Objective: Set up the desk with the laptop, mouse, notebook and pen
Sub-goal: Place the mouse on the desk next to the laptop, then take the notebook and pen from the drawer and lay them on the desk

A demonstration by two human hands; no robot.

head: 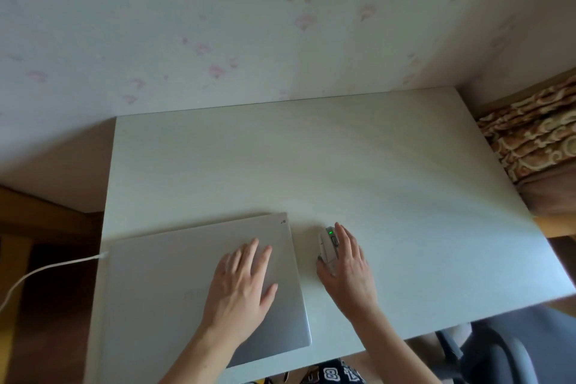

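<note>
A closed silver laptop (162,284) lies flat at the front left of the white desk (374,165). My left hand (241,287) rests on its lid, palm down and fingers straight. To the laptop's right sits a white mouse (327,243) with a green light lit near its front. My right hand (347,265) lies over the mouse, thumb along its left side and fingers draped over the top and right side. No notebook or pen is in view.
A white cable (46,271) runs from the laptop's left edge off the desk to the left. The desk backs against a floral wall. A patterned cushion (530,140) sits beyond the right edge. A grey chair (498,352) stands at the front right.
</note>
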